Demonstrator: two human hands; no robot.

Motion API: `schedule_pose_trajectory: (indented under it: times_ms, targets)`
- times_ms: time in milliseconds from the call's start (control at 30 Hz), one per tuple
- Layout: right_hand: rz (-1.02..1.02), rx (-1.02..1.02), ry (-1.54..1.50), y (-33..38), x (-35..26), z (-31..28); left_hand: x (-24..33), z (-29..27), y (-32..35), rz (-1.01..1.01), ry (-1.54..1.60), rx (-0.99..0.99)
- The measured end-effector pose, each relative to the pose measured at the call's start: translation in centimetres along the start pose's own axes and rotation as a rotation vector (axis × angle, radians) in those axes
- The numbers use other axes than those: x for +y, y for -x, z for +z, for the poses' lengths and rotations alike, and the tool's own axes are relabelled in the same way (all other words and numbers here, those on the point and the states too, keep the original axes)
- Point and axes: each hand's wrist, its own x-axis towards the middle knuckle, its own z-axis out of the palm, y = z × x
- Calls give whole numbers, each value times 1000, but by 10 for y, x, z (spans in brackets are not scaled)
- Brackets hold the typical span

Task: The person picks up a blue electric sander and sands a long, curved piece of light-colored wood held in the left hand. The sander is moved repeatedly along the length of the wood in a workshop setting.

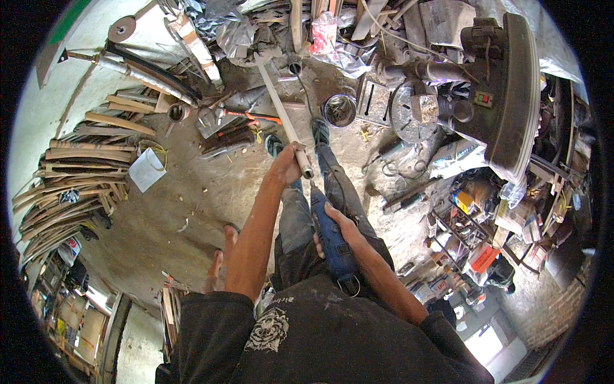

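Note:
My left hand point(286, 165) grips the near end of a long pale tube point(279, 105) that slants away toward the upper left. Its open end points at me beside my thumb. My right hand point(338, 224) is wrapped around a blue power drill point(330, 238), whose tip sits just below the tube's near end. My legs in grey trousers and two shoes stand on the dusty floor beneath both hands.
Curved wooden strips point(77, 173) are stacked at the left. A heavy machine point(505, 89) with a round metal plate stands at the upper right. A metal tin point(339, 110), a white sheet point(147, 169), cables and scrap lie around the dirt floor point(192, 192).

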Motion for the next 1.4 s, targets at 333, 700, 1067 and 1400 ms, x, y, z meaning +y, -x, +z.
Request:
schedule_pose_trajectory:
  times_ms: [333,700,1067,1400]
  targets:
    - [-18,-2,23,-2,3,-6,-4,-2,-3,44,-61,-6]
    - [-29,31,56,0,3,-4,-4,-2,-6,24,-27,29]
    - [4,-20,-54,1,-3,-3,-2,0,5,11,-89,-32]
    - [63,-24,-133,7,-10,6,-12,-5,3,60,-57,40]
